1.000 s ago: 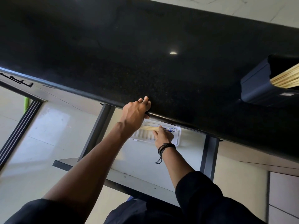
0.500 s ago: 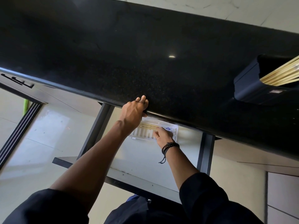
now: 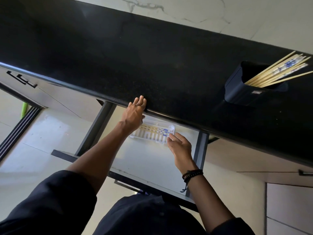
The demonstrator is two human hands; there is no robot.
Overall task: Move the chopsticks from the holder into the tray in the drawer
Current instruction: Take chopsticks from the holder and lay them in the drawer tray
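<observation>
The right hand (image 3: 180, 146) holds nothing. Its fingers are loosely spread and relaxed, with the fingertips just beside the right end of the white slotted tray (image 3: 145, 138); whether they touch it cannot be told. A dark beaded bracelet (image 3: 192, 173) sits on that wrist. The left hand (image 3: 135, 112) rests on the front edge of the black countertop (image 3: 118, 56), fingers straight and laid over the lip, gripping nothing.

A few chopsticks in the tray (image 3: 157, 130) lie lengthwise, blue-patterned ends to the right. The tray sits at the back of the open drawer (image 3: 144, 160), its far side tucked under the counter's overhang. Most of the task's chopsticks in the holder (image 3: 279, 70) stand well apart, leaning out to the right of the dark blue holder (image 3: 240, 94) on the countertop.

Risks, as I judge them:
- **Overhang:** it leaves little room above the tray, so a handful brought in at an angle could strike the counter edge and scatter.
- **Tray:** it looks light, so a nudge from a hand or a bundle of sticks could slide it further back, out of easy reach.
- **Holder:** the sticks lean hard to one side, so pulling a bunch out sideways could tip it or drag loose ones onto the counter.
- **Rolling:** loose sticks may roll off the tray into the drawer.

As for writing, the holder carries a small pale label (image 3: 256, 92) on its front, too small to read. The chopsticks show only a blue-and-white pattern, and no brand is legible.
</observation>
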